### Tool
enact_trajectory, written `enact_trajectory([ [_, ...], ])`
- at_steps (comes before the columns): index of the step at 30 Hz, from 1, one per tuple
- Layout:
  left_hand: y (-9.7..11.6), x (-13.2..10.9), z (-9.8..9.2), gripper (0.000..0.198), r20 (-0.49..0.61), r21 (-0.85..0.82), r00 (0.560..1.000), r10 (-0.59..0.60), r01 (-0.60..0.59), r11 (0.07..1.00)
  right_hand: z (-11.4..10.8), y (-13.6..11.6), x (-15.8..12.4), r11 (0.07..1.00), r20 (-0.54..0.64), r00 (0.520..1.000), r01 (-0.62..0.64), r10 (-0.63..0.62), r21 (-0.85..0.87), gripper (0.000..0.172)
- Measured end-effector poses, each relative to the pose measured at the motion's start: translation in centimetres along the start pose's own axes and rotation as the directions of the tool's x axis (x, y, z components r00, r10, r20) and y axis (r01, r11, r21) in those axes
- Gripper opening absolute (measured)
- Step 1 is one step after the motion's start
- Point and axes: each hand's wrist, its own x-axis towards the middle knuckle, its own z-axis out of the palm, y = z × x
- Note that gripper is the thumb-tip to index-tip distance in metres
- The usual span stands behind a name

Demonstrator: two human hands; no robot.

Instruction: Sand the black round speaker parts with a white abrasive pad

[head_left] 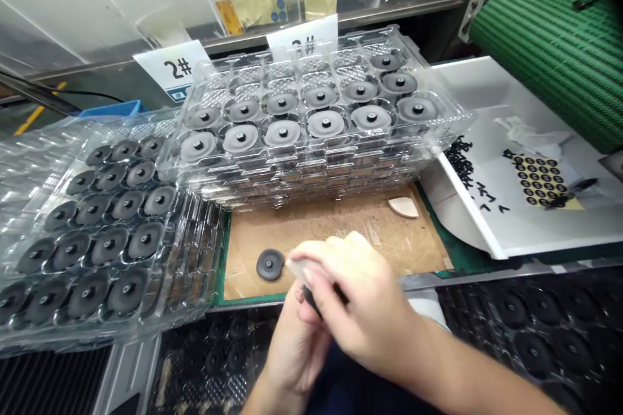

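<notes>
A dark piece (pixel 311 300), mostly hidden by fingers, sat between the person's two hands, just above the near edge of a brown board (pixel 335 217). The left hand (pixel 298 347) was closed around it from below. The right hand (pixel 363 292) lay over the top, thumb and forefinger pinching a pale piece (pixel 296 267) close against the dark one; whether the two pieces touched, I could not tell.

Just left of the hands, a loose black disc (pixel 269 264) lay flat on the board, its small hub upward. A white wedge (pixel 403 207) rested near the board's far right corner.

Beyond the board stood a far stack of clear trays (pixel 311 162); its top tray held discs in the two near rows and one more at far right. To the left, another stack of trays (pixel 187 272) carried more black discs. On the right, a white bin (pixel 540 233) contained small black clips (pixel 460 165) and a sheet of round stickers (pixel 539 180), with a green belt (pixel 549 39) beyond.
</notes>
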Motion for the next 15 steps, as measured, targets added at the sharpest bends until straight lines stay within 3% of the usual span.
enact_trajectory([
  [2,0.1,-0.2,0.3,0.060,0.004,-0.012,1.000,-0.012,0.012,1.000,-0.1,-0.1,-0.4,0.999,-0.008,0.999,0.044,-0.043,0.028,0.023],
  [5,0.3,-0.4,0.5,0.062,-0.031,0.007,0.999,0.014,-0.014,1.000,-0.3,-0.4,-0.7,0.997,0.155,0.988,-0.009,-0.003,0.081,0.020],
  [7,0.3,-0.5,0.6,0.061,-0.038,0.026,0.999,0.035,-0.034,0.999,-0.1,-0.6,-0.5,1.000,0.072,0.997,-0.020,0.018,0.016,0.020],
  [10,0.4,-0.7,0.5,0.058,-0.010,0.009,0.998,0.062,-0.061,0.998,0.2,-0.7,-0.5,0.996,-0.079,0.993,0.088,-0.090,-0.031,0.023],
  [12,0.8,-0.8,0.4,0.052,-0.011,-0.002,0.999,0.053,-0.053,0.999,-0.2,-0.6,-1.0,0.994,0.012,0.994,0.111,-0.111,0.026,0.023],
  [15,1.2,-0.9,0.3,0.060,-0.020,-0.004,1.000,0.007,-0.007,1.000,-1.7,-0.3,-2.2,1.000,0.169,0.986,0.011,-0.012,0.008,0.021],
])
